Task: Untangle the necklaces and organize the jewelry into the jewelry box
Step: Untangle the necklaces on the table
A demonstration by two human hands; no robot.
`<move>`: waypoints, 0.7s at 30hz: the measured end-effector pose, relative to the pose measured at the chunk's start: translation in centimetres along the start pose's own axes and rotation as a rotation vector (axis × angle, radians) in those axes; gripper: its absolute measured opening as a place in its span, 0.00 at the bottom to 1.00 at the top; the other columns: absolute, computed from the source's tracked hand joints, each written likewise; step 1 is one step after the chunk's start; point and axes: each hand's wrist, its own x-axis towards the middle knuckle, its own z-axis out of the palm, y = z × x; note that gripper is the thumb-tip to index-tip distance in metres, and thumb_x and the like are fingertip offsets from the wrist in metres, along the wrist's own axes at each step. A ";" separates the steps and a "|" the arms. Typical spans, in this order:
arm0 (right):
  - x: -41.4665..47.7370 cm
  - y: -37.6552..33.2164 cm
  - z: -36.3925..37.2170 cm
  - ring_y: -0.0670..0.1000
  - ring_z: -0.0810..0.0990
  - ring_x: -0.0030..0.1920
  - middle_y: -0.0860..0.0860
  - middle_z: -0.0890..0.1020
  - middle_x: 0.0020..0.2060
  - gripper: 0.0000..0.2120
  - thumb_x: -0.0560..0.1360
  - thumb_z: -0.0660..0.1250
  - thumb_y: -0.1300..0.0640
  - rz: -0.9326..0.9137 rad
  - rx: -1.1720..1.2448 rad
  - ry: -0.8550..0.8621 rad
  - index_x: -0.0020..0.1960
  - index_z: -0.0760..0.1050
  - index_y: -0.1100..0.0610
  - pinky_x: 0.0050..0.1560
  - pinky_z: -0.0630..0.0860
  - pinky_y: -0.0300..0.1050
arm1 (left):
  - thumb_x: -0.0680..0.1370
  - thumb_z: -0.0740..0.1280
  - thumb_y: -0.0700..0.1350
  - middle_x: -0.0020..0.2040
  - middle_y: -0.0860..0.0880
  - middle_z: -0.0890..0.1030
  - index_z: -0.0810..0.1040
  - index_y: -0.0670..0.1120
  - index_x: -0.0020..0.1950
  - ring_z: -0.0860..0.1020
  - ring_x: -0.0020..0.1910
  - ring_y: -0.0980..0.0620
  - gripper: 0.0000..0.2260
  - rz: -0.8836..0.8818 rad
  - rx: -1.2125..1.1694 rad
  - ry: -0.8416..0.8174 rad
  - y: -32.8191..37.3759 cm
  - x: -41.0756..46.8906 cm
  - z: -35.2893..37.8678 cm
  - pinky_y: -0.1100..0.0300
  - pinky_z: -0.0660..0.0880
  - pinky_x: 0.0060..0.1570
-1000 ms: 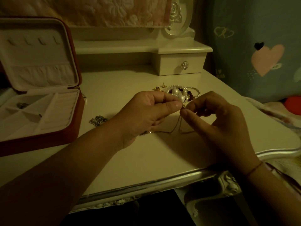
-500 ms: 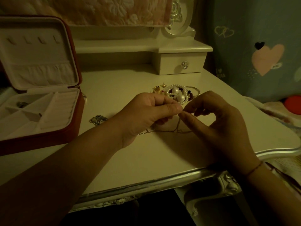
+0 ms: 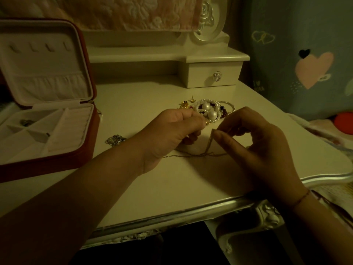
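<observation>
Thin tangled chain necklaces lie on the white dressing table between my hands. My right hand pinches a raised strand of the chain between thumb and forefinger. My left hand has its fingers curled and pinches another part of the chain near a small gold piece. Just behind the hands sits a heap of pearl and dark bead jewelry with gold earrings. The red jewelry box stands open at the left, a small piece in one compartment.
A small silver jewelry piece lies on the table beside the box. A little drawer unit with a crystal knob stands at the back. The table's ornate silver front edge runs below my forearms.
My hands have drawn slightly apart. The right hand has lowered a little toward the table, pulling a strand of chain away from the left hand's fingertips.
</observation>
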 end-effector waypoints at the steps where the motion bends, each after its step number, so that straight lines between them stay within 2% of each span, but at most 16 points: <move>1: 0.0 0.1 0.0 0.43 0.74 0.41 0.44 0.77 0.40 0.05 0.72 0.65 0.49 0.005 0.017 0.002 0.43 0.74 0.51 0.41 0.71 0.33 | 0.77 0.65 0.41 0.32 0.54 0.75 0.78 0.47 0.40 0.73 0.33 0.60 0.07 -0.005 0.009 0.006 0.0 0.0 0.0 0.66 0.71 0.37; 3: 0.1 0.3 -0.1 0.45 0.75 0.40 0.46 0.78 0.39 0.06 0.72 0.65 0.49 0.033 0.080 -0.006 0.43 0.75 0.52 0.41 0.72 0.36 | 0.76 0.65 0.42 0.36 0.53 0.78 0.79 0.46 0.45 0.76 0.36 0.59 0.03 0.007 0.011 -0.006 0.2 -0.1 0.0 0.65 0.73 0.40; 5: 0.2 0.4 -0.1 0.47 0.77 0.39 0.47 0.80 0.38 0.08 0.72 0.66 0.49 0.087 0.186 -0.039 0.43 0.76 0.53 0.40 0.74 0.39 | 0.73 0.68 0.46 0.41 0.51 0.81 0.80 0.46 0.50 0.78 0.40 0.58 0.08 0.039 0.008 -0.041 0.3 -0.2 0.0 0.64 0.74 0.45; 8: 0.4 0.5 -0.2 0.47 0.79 0.39 0.47 0.81 0.38 0.08 0.71 0.65 0.48 0.151 0.338 -0.106 0.44 0.76 0.53 0.40 0.74 0.37 | 0.69 0.69 0.46 0.42 0.50 0.84 0.81 0.47 0.50 0.81 0.43 0.57 0.11 0.048 -0.002 -0.066 0.4 -0.3 0.0 0.66 0.76 0.45; 11: 0.5 0.7 -0.3 0.43 0.77 0.38 0.44 0.80 0.38 0.05 0.72 0.67 0.51 0.181 0.409 -0.126 0.43 0.76 0.52 0.39 0.72 0.34 | 0.70 0.70 0.39 0.39 0.49 0.84 0.81 0.45 0.47 0.82 0.42 0.56 0.07 0.046 -0.044 -0.051 0.2 -0.3 0.0 0.68 0.77 0.40; 14: 0.5 0.8 -0.3 0.41 0.75 0.36 0.44 0.79 0.37 0.01 0.72 0.66 0.56 0.208 0.468 -0.126 0.43 0.76 0.53 0.38 0.70 0.32 | 0.72 0.69 0.36 0.37 0.51 0.83 0.80 0.44 0.46 0.81 0.38 0.59 0.06 0.059 -0.024 -0.036 0.1 -0.3 0.1 0.70 0.75 0.39; 21: 0.4 0.4 -0.5 0.46 0.79 0.39 0.46 0.82 0.37 0.04 0.73 0.66 0.57 0.237 0.527 -0.142 0.44 0.77 0.57 0.41 0.74 0.37 | 0.78 0.63 0.38 0.39 0.52 0.83 0.76 0.45 0.48 0.81 0.42 0.57 0.03 0.039 -0.003 -0.083 0.2 -0.3 0.1 0.62 0.76 0.46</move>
